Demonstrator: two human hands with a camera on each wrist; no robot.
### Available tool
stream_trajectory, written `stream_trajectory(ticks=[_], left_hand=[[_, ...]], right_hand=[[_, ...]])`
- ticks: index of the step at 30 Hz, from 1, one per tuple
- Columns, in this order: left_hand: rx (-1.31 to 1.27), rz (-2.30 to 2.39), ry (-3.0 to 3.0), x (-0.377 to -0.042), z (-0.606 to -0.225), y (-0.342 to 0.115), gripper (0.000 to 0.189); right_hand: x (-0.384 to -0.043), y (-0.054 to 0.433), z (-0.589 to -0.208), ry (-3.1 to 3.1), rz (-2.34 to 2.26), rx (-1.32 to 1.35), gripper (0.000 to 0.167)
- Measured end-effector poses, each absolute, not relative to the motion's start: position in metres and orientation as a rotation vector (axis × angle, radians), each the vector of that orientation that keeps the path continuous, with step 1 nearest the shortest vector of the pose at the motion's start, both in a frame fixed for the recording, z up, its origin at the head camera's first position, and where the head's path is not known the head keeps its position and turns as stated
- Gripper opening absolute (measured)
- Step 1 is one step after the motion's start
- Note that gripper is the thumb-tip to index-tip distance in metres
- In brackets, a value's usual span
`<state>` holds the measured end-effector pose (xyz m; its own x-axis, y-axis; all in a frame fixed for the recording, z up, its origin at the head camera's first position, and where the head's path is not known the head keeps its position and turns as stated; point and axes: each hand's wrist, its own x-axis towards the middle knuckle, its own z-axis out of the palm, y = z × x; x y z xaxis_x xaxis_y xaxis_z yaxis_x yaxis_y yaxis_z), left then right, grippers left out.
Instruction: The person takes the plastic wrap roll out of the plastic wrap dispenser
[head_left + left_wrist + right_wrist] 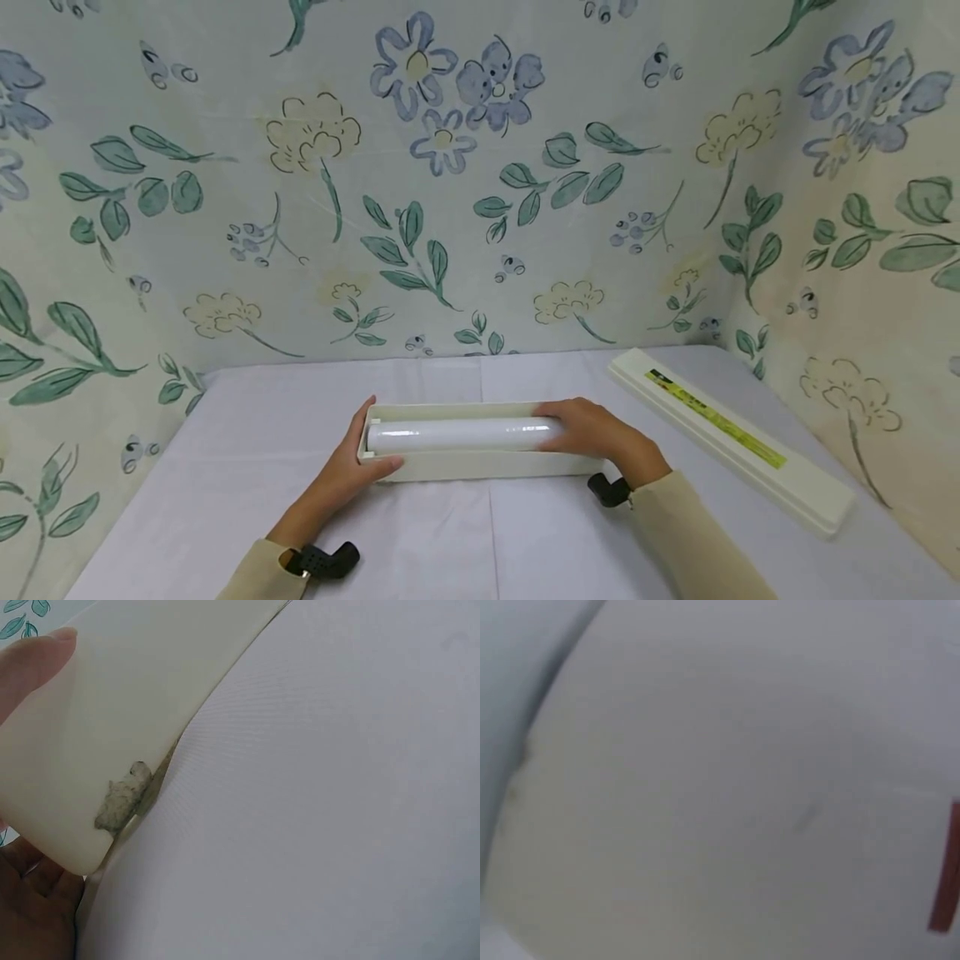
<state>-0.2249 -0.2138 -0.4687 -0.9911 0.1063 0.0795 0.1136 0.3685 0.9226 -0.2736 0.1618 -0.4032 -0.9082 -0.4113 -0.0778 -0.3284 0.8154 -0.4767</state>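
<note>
A long cream plastic box (480, 468) lies lengthwise on the cloth, its top uncovered. Inside it is a shiny white roll of plastic wrap (457, 433). My left hand (363, 457) grips the box's left end, thumb on the front wall and fingers round the far side. Over the right end, my right hand (596, 433) reaches into the box and holds the roll, covering that end. In the left wrist view, the thumb (37, 664) lies on the box wall (142, 697), near a rough grey patch (124, 802). A blurred pale surface fills most of the right wrist view.
A long cream lid (806, 500) with a yellow-green label (716, 417) lies slantwise at the right of the table. White cloth (247, 450) covers the table. Floral fabric (465, 208) hangs behind and along both sides.
</note>
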Motion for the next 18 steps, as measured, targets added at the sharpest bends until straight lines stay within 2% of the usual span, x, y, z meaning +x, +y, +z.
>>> stream_trajectory(ticks=[18], left_hand=[[-0.246, -1.746, -2.567, -0.2242, -0.4689, -0.2132, 0.105]], right_hand=[[-0.2743, 0.163, -0.412, 2.896, -0.69, -0.615, 0.052]])
